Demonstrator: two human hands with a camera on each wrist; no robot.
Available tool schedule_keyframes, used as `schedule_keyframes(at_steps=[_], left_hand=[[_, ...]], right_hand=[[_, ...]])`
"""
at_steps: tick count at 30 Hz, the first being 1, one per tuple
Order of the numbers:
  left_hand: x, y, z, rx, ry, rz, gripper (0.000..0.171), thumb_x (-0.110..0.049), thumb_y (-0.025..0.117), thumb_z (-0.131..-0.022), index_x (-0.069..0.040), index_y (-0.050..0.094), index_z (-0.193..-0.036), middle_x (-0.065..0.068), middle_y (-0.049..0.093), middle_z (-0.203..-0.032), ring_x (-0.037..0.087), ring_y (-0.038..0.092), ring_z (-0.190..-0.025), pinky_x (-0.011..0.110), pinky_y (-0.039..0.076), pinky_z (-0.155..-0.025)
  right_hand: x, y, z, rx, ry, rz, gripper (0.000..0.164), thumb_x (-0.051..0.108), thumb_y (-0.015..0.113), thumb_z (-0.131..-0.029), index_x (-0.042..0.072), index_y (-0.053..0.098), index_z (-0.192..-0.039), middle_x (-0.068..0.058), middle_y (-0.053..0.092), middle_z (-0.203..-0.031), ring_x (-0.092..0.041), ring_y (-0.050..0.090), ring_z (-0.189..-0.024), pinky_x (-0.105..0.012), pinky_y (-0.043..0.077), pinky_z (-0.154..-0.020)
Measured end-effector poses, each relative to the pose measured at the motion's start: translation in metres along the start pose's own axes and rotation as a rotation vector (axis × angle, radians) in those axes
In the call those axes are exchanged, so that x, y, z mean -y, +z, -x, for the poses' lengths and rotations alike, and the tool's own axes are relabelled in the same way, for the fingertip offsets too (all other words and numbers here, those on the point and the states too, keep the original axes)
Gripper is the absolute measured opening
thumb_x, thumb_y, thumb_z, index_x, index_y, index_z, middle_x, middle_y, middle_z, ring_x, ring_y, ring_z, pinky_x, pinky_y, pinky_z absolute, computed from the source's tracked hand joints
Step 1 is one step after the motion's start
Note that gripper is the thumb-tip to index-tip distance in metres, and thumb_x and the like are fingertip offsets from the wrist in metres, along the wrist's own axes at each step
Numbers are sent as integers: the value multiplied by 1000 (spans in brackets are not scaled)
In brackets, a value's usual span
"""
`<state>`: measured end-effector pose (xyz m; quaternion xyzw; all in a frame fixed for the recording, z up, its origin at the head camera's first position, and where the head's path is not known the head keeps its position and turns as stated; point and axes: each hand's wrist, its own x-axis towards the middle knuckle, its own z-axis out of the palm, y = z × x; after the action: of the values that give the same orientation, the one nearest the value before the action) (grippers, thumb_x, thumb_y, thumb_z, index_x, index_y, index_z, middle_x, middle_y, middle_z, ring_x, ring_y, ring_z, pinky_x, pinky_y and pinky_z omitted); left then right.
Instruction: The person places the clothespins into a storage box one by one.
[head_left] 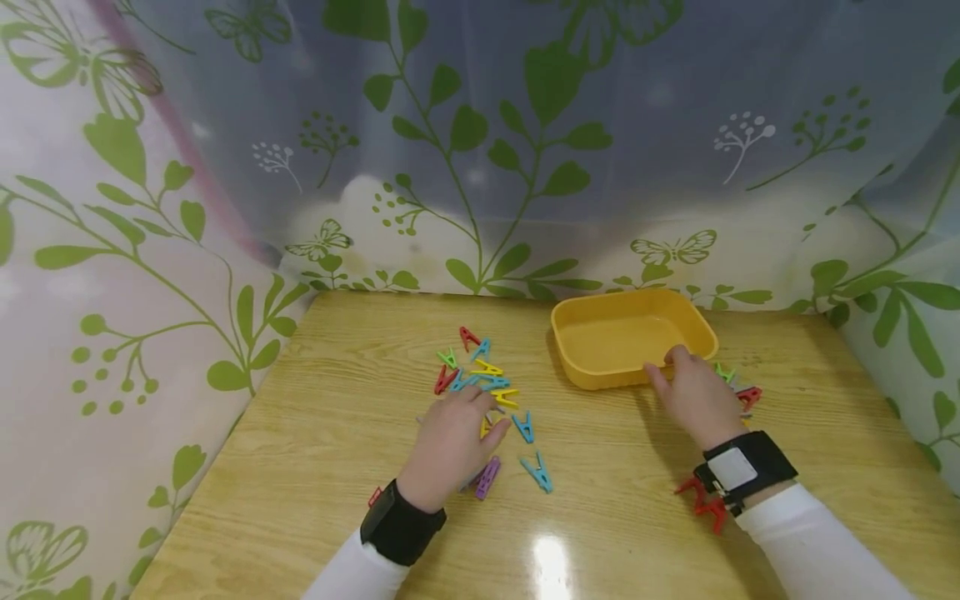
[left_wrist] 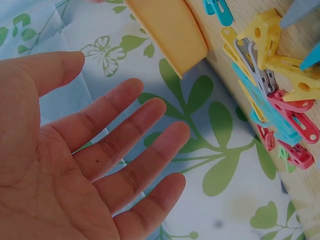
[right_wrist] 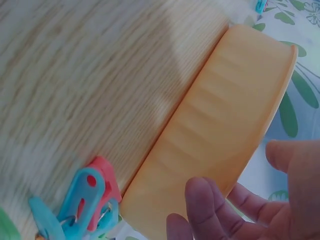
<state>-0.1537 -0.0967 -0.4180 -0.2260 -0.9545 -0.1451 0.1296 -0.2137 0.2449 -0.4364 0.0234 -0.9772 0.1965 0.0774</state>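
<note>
Over a loose pile of plastic clothespins, my left hand [head_left: 452,437] hovers palm down. The left wrist view shows its fingers spread and nearly straight, with clothespins [left_wrist: 272,95] at the right of that view and none in the palm. My right hand [head_left: 697,396] is at the near right rim of a yellow plastic basin [head_left: 600,379]. In the right wrist view its fingers [right_wrist: 202,205] are loosely bent beside the basin's wall, thumb apart from them; firm contact is unclear. A purple clothespin [head_left: 488,478] lies beside my left hand.
Blue clothespins [head_left: 538,473] lie right of the pile on the wooden table [head_left: 600,500]. Red clothespins [head_left: 705,504] lie under my right wrist, and more [head_left: 748,397] are partly hidden beyond my right hand. A leaf-patterned curtain [head_left: 480,167] borders the table's back and sides.
</note>
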Motion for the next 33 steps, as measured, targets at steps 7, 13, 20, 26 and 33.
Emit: schedule_keyframes(at_steps=[7, 13, 20, 26, 33], left_hand=[[-1, 1, -1, 0, -9, -3, 28, -35, 75, -96, -8, 74, -104, 4, 70, -99, 21, 69, -85, 36, 56, -73], [0, 4, -1, -17, 9, -5, 27, -35, 75, -95, -9, 74, -103, 2, 69, -97, 17, 67, -79, 33, 54, -69], [-1, 3, -1, -10, 10, 5, 26, -35, 76, -95, -10, 74, -104, 2, 68, -97, 16, 66, -78, 32, 53, -68], [-1, 2, -1, 3, 7, -4, 29, -37, 74, -96, -9, 74, -105, 2, 69, -98, 17, 68, -82, 33, 55, -71], [-1, 3, -2, -9, 20, 13, 29, -37, 75, -96, -10, 74, -103, 2, 69, -95, 15, 67, -79, 29, 53, -68]], right_hand=[[-1, 6, -6, -30, 12, 7, 47, 37, 58, -105, -10, 56, -111, -20, 60, -76, -26, 53, -56, -34, 39, -47], [-1, 8, -7, -61, -2, 1, 45, 36, 61, -104, -8, 55, -107, -16, 56, -70, -25, 50, -54, -33, 36, -46], [-6, 9, -7, -46, 19, -13, 46, 38, 59, -105, -8, 53, -110, -19, 58, -77, -26, 51, -58, -33, 37, -49], [-7, 7, -5, -15, 35, -21, 46, 37, 57, -105, -8, 52, -111, -23, 59, -84, -28, 53, -61, -34, 38, -51], [-7, 7, -6, 4, 50, -16, 43, 36, 55, -106, -6, 51, -111, -21, 57, -85, -27, 52, -62, -33, 37, -51]])
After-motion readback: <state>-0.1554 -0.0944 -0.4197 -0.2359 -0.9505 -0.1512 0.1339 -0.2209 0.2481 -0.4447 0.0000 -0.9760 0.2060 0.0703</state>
